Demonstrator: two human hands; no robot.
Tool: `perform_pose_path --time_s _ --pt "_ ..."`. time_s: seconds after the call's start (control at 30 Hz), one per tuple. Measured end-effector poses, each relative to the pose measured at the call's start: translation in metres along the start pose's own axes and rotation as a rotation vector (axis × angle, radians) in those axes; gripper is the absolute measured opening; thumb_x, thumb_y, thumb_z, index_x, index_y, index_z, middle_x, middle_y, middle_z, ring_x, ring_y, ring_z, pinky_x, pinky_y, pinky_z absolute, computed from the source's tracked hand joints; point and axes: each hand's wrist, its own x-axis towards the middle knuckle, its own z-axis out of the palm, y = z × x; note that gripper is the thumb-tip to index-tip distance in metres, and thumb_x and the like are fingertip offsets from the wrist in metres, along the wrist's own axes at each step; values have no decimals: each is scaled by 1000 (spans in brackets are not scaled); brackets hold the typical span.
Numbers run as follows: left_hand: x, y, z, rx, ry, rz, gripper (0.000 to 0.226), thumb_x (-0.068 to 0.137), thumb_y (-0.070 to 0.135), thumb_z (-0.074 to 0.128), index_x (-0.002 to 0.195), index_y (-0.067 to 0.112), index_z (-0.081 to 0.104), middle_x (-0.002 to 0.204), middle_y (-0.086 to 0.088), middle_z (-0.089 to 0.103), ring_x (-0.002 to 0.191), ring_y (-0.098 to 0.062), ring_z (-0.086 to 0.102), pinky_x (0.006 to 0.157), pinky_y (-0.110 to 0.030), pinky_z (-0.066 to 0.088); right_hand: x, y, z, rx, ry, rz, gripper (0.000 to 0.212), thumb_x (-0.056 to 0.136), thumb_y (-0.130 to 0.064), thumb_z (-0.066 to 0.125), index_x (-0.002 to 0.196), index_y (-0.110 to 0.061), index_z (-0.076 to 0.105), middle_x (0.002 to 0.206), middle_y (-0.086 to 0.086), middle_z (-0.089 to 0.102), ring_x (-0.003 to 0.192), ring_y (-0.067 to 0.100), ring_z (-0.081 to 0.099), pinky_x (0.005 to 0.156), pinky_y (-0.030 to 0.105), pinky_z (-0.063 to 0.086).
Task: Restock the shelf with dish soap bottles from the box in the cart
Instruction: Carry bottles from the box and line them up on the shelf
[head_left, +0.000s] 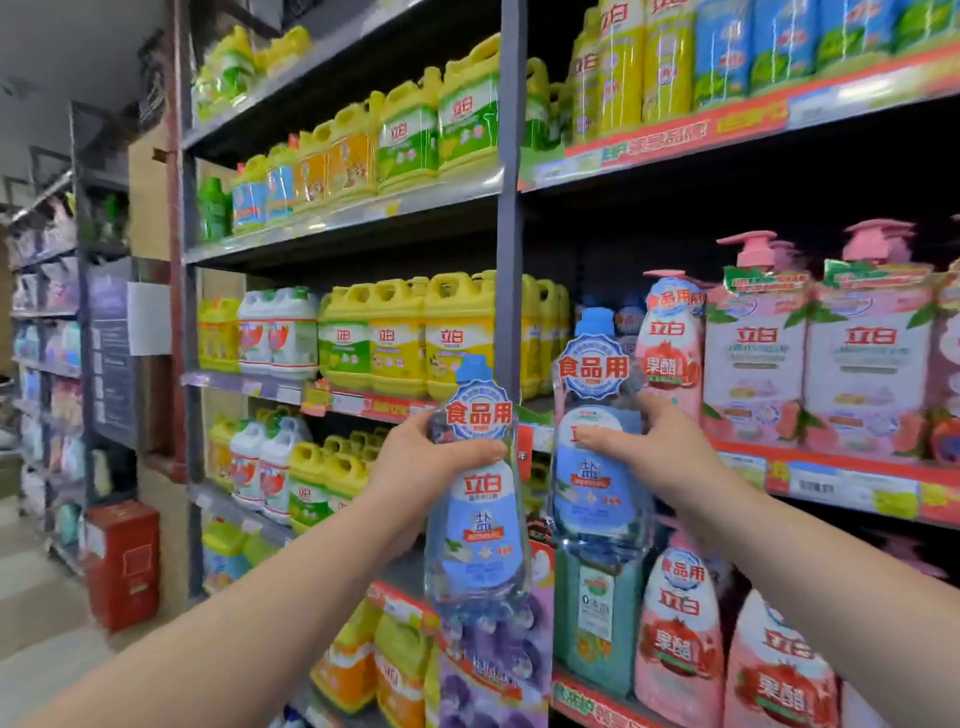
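Note:
I hold two clear dish soap bottles with blue caps and blue labels, both upright. My left hand (423, 465) grips the left bottle (480, 525) around its neck, in front of the grey shelf upright. My right hand (657, 447) grips the right bottle (597, 467) at its upper body, raised to the level of the middle shelf (831, 480), just left of a pink pump bottle (670, 343). The cart and the box are out of view.
Yellow jugs (405, 338) fill the left bay's shelves. Pink boxed pump bottles (810, 353) stand on the middle shelf at right. Pink, green and purple bottles crowd the lower shelf. A red box (124, 564) sits on the aisle floor at left.

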Motion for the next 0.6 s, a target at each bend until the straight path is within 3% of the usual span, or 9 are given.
perform_pose_path --time_s 0.1,0.2,0.27,0.37,0.6 --pt "40 -5 -8 -36 -21 23 35 64 8 82 93 14 64 82 -4 75 66 -19 72 51 -25 55 39 -6 13 -52 57 3 49 73 -21 79 114 -11 53 105 11 66 89 26 66 79 41 55" --pt "75 -8 -8 -58 -42 30 36 64 9 83 95 12 64 86 -4 75 72 -21 73 59 -29 57 83 -11 21 -102 121 -42 51 73 -21 78 115 -7 53 107 12 65 89 25 64 77 36 52" --pt "95 -9 -6 -87 -75 49 30 65 6 81 90 14 65 82 -2 75 67 -16 72 54 -25 57 111 -12 24 -123 160 -71 49 73 -22 79 112 -10 52 106 9 65 93 26 64 79 38 53" --pt "120 -8 -4 -100 -85 80 35 67 6 80 98 11 65 86 -3 74 64 -13 72 50 -21 54 150 -8 28 -156 219 -103 52 73 -20 78 116 -11 50 109 7 62 96 25 62 86 42 52" --pt "170 -7 3 -92 -116 169 26 69 7 78 88 16 62 64 8 73 57 -11 70 46 -20 51 231 26 33 -195 309 -92 57 72 -18 78 120 -7 50 117 12 60 104 29 59 91 45 49"
